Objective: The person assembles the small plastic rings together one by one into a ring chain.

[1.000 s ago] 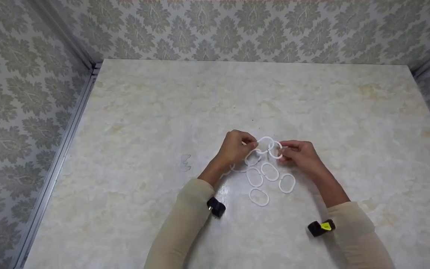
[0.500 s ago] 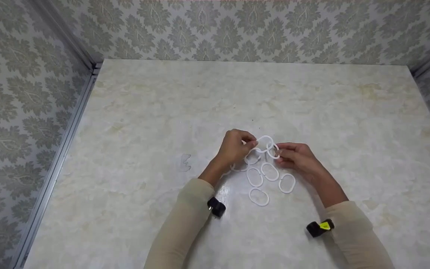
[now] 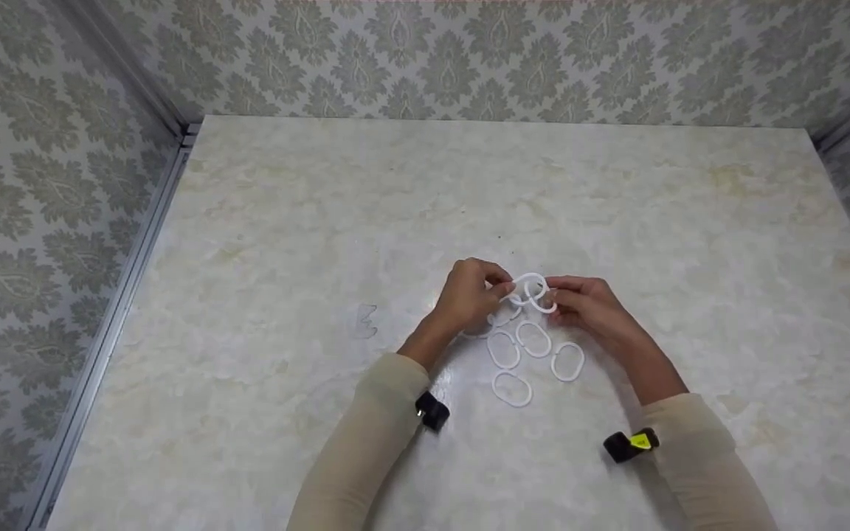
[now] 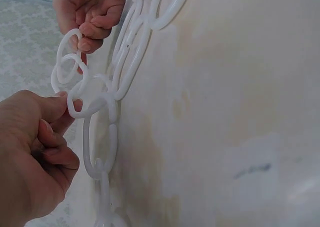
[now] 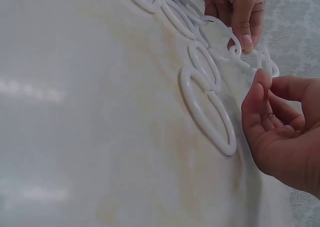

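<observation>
In the head view my left hand [image 3: 468, 296] pinches a white oval plastic chain link [image 3: 530, 275] between thumb and fingertips. Opposite it, my right hand [image 3: 593, 304] pinches a second white link [image 3: 543, 310] the same way. These two links cross each other and look looped together. From the left hand's link hangs a chain of joined links [image 4: 114, 142], trailing down to the table and partly hidden behind that hand. Thumb and fingertips of the right hand cover part of its link in the right wrist view.
Several separate white links lie on the marbled table [image 3: 322, 221] just in front of the hands, the nearest one [image 5: 196, 113] large in the right wrist view. A small clear jagged-edged piece [image 3: 367, 321] lies left of the left forearm. Patterned walls stand behind and at the sides.
Both hands have come slightly closer together, the left one moving a little right. The two held links now overlap more, and the chain behind the left hand has shifted.
</observation>
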The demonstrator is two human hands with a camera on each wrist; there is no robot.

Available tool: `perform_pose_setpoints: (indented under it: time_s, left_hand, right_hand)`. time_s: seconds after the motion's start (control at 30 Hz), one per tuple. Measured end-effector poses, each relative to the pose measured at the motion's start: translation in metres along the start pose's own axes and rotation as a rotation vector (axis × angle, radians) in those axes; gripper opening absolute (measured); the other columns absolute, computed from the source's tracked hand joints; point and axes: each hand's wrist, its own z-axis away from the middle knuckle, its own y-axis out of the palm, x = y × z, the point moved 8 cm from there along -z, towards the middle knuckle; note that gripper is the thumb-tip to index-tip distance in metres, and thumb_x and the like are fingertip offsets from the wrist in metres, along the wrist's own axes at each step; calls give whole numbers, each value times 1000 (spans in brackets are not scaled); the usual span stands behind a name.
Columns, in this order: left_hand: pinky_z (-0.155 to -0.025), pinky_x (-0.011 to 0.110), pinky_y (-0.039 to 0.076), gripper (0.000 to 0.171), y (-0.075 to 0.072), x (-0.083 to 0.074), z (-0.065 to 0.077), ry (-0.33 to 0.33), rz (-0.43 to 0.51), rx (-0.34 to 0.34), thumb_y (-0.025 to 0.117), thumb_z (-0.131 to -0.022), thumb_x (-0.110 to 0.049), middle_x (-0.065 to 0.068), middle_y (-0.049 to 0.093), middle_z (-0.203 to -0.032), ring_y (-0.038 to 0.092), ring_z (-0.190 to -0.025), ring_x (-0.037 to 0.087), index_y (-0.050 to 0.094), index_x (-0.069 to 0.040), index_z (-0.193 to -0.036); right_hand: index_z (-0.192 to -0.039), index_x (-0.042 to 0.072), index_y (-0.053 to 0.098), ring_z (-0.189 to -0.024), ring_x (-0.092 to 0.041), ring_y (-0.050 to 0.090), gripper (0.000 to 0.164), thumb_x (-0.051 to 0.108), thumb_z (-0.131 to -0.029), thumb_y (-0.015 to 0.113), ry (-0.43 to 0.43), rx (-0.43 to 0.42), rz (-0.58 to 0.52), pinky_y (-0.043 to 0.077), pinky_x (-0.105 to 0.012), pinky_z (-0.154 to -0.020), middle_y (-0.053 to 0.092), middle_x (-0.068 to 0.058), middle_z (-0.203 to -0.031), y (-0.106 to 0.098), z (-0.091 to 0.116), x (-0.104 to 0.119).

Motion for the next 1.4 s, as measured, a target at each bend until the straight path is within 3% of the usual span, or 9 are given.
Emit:
perform_pose_setpoints:
  time_s: [0.17, 0.3, 0.47, 0.67, 0.83, 1.07, 1.23, 1.4]
  left_hand:
    - [-84, 27, 54, 13, 4, -1, -1, -22, -66, 44, 70, -95, -13, 5, 80, -94, 71, -92, 16, 81, -7, -98]
    - [-84, 27, 54, 13, 8, -6, -2, 5, -141, 84, 69, -96, -15, 3, 80, -96, 71, -93, 15, 81, -9, -100]
    - [-85, 28, 55, 14, 11, -9, -4, 13, -187, 102, 69, -97, -15, 2, 80, -98, 71, -95, 16, 81, -11, -103]
    - [-87, 30, 56, 15, 9, -10, -9, -8, -193, 105, 69, -97, -16, 2, 80, -100, 72, -97, 16, 81, -11, -104]
    - [-91, 31, 55, 17, 7, -23, -14, 35, -165, 92, 67, -98, -18, 3, 80, -102, 72, -100, 16, 81, -10, -105]
    - [-94, 30, 53, 18, 13, -41, -21, 95, -146, 82, 66, -99, -17, 2, 80, -104, 72, -103, 15, 80, -11, -108]
    - [-98, 32, 52, 17, 16, -44, -24, 87, -131, 92, 66, -99, -14, 2, 80, -104, 72, -104, 16, 80, -10, -108]
    - [-92, 29, 55, 17, 17, -44, -26, 83, -96, 90, 67, -98, -13, 3, 80, -104, 73, -103, 16, 80, -9, -107]
  right_hand:
    - [-139, -9, 55, -68, 1, 54, 40, 8, -103, 53, -88, -46, 203, 47, -16, -64, 66, 16, -81, -14, 3, 18]
    - [-139, -8, 56, -63, -1, 48, 39, 5, -103, 48, -147, -34, 344, 42, -18, -59, 62, 13, -84, -19, 5, 32]
    - [-127, -13, 62, -72, 2, 57, 33, 2, -100, 53, -220, -68, 412, 46, -15, -65, 65, 14, -85, -22, 5, 42]
    - [-111, -11, 66, -79, 0, 67, 21, 3, -97, 62, -248, -147, 441, 50, -15, -69, 68, 13, -82, -29, 5, 47]
    - [-107, -8, 70, -78, -1, 67, 19, 7, -95, 70, -314, -168, 462, 50, -15, -69, 71, 7, -86, -28, 5, 55]
    - [-103, -4, 74, -73, -1, 62, 16, 10, -94, 72, -394, -159, 486, 47, -17, -64, 71, 14, -83, -22, 4, 63]
    - [-100, -2, 76, -69, 0, 58, 14, 9, -93, 73, -437, -148, 485, 46, -17, -62, 70, 13, -83, -19, 5, 68]
    - [-100, -3, 76, -68, 0, 56, 14, 8, -92, 74, -473, -125, 462, 45, -16, -60, 69, 18, -82, -17, 5, 70]
